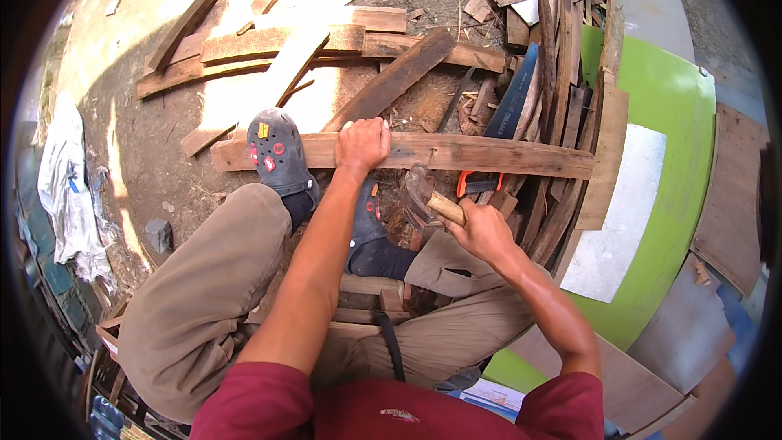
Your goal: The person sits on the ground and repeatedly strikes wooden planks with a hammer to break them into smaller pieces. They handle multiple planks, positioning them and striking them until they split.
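Observation:
A long brown wooden plank (pixel 481 154) lies crosswise in front of me, its left part under my clog (pixel 281 151). My left hand (pixel 363 145) is closed over the plank's upper edge, a little right of that clog. In my right hand (pixel 481 232) is a hammer (pixel 446 207), gripped by its wooden handle. The hammer's metal head is just below the plank's lower edge; whether it touches the wood I cannot tell. Right of the hammer, the orange handle of a handsaw (pixel 479 184) shows below the plank, and its dark blue blade rises beyond it.
Several loose planks (pixel 281 42) lie on the dirt ground beyond, one dark board (pixel 393 77) slanting toward my left hand. Long wood strips (pixel 562 57) are piled at the right beside a green panel (pixel 664 98). White plastic sheeting (pixel 69 187) lies at the far left, near a stone (pixel 160 235).

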Tool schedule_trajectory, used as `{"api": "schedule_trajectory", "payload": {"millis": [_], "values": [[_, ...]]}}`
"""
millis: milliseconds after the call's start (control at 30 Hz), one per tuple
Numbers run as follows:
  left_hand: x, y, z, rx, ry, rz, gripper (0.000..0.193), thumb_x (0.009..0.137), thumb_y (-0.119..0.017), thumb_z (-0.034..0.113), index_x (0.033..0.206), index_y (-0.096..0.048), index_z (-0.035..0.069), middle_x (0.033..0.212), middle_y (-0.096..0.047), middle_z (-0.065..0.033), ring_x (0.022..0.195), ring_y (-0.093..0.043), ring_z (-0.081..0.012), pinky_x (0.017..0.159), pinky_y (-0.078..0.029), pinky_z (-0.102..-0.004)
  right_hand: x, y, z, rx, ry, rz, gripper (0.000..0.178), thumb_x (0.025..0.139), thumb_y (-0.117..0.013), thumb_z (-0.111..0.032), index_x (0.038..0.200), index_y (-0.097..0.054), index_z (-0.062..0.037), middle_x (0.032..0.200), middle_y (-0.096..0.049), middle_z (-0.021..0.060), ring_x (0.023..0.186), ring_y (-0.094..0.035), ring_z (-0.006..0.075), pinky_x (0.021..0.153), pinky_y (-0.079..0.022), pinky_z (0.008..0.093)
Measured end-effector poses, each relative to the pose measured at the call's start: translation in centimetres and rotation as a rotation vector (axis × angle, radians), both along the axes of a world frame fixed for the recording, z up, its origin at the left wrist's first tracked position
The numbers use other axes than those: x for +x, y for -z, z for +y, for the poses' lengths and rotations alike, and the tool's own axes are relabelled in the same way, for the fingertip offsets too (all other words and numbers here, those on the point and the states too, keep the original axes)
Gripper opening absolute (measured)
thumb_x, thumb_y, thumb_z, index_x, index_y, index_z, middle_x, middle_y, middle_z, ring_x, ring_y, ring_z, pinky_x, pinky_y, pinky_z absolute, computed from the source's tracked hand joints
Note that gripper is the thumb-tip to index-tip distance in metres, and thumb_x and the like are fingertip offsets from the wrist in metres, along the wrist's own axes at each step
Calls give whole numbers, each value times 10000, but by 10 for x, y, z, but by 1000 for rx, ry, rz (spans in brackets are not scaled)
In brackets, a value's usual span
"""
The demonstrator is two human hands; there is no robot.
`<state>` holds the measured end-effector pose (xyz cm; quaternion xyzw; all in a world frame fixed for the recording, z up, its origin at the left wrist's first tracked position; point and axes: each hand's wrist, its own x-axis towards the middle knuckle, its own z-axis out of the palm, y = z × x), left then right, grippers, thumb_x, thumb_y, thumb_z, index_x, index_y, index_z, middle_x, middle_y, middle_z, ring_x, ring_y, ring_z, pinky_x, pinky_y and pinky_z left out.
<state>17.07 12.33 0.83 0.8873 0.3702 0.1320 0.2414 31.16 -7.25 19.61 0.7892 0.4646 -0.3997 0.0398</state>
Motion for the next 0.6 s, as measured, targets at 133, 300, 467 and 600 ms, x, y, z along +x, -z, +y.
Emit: {"api": "schedule_trajectory", "payload": {"millis": [133,300,467,600], "values": [[-1,-2,1,-9,7,-17,233,940,-543,235,790,-625,78,755,-675,-106,763,-664,-292,732,-495,-452,-2,-2,-10,20,-114,-15,388,854,-735,-347,931,-580,1,816,-693,214,770,-689,420,678,-556,505],[0,-1,0,2,-4,-41,222,928,-557,233,781,-620,79,750,-672,-103,750,-660,-294,722,-497,-451,14,8,-36,-34,-338,-10,446,846,-745,-406,924,-584,3,804,-693,210,754,-690,421,670,-561,497],[0,-1,-1,-1,-11,0,206,885,-587,258,767,-630,94,759,-684,-84,765,-672,-265,735,-507,-423,-10,4,-57,-95,52,50,488,896,-708,-434,909,-612,44,746,-665,256,735,-675,440,632,-525,498],[-1,-1,0,5,-6,4,211,895,-580,254,773,-629,89,754,-680,-88,755,-667,-276,728,-505,-436,-62,14,-73,115,632,247,411,967,-647,-360,976,-627,51,641,-591,216,585,-596,363,602,-476,437]]}}
